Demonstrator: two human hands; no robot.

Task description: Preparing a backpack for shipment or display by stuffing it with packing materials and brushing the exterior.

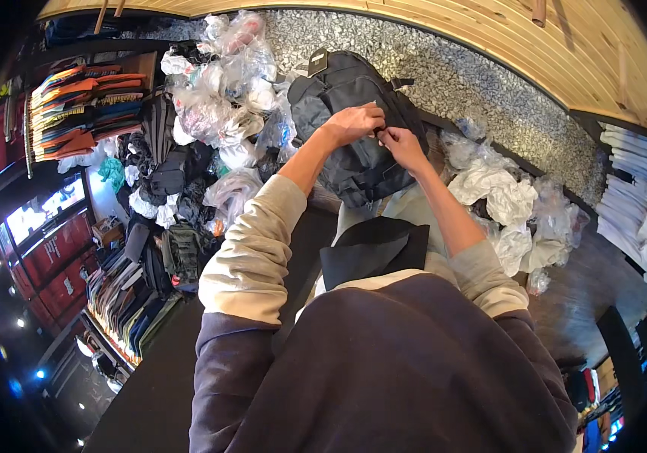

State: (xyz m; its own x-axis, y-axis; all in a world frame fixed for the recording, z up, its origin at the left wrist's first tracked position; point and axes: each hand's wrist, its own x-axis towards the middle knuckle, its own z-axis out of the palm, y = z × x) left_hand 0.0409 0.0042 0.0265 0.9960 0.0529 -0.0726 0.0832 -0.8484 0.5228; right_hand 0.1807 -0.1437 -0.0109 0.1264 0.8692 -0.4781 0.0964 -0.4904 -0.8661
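Observation:
A black backpack point(352, 164) lies in front of me, tilted, its lower end against my knees. A dark hang tag point(318, 61) hangs at its top. My left hand point(356, 122) reaches over the front panel with bent fingers. Close beside it, my right hand point(403, 146) pinches with thumb and forefinger. The fingertips of both meet at a small dark part of the backpack, perhaps a zip pull or strap end; the fingers mostly hide it. Across my lap rests a stiff black sheet point(374, 252), bent upward.
Crumpled plastic bags point(221, 107) are heaped left of the backpack, with white crumpled wrapping point(499, 192) at its right. A gravel strip point(442, 73) runs behind. At left are an olive backpack point(185, 249) and hanging clothes point(125, 311). White garments point(635, 209) hang at far right.

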